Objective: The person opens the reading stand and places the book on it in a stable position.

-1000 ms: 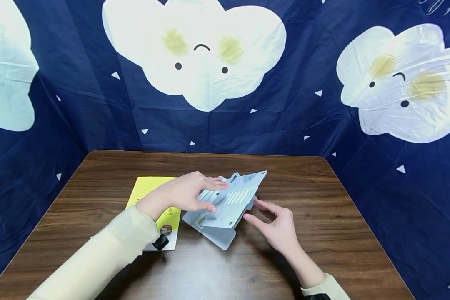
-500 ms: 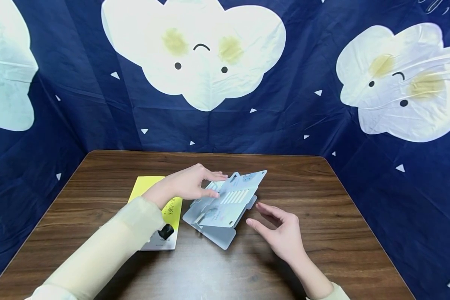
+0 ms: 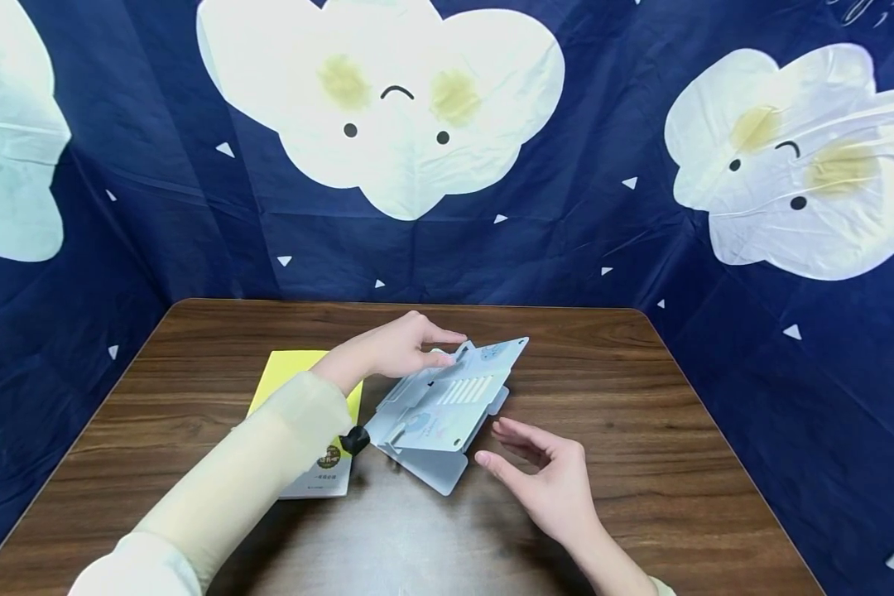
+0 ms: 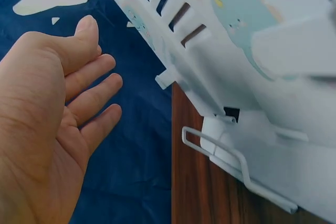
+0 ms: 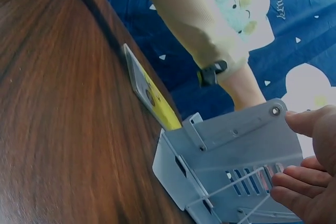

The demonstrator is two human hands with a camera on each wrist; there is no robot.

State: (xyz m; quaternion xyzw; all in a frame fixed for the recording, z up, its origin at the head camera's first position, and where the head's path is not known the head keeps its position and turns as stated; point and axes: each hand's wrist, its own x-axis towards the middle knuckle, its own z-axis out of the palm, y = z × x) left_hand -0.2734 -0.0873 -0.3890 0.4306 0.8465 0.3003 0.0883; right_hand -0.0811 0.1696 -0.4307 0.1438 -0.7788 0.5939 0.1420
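A pale blue metal book stand [image 3: 465, 393] with slots and small dinosaur pictures rests on the table, its panel tilted up over a flat base. My left hand [image 3: 402, 343] hovers at the panel's upper left edge, thumb and fingers loosely extended. In the left wrist view, that hand [image 4: 50, 93] is apart from the stand [image 4: 210, 72], near a thin wire loop [image 4: 245, 169]. Beside the stand's right edge, my right hand [image 3: 547, 476] has its fingers relaxed, gripping nothing. The right wrist view shows the panel's grey back [image 5: 231, 145] close by these fingers.
A yellow and white book [image 3: 286, 372] lies left of the stand, partly under my left sleeve [image 3: 246, 480] in this view. The wooden table [image 3: 678, 497] backs onto a dark blue curtain [image 3: 588, 240] with cloud faces.
My left hand has moved up and right along the stand toward its upper edge. My right hand has drawn away from the stand's right edge. The stand keeps its place.
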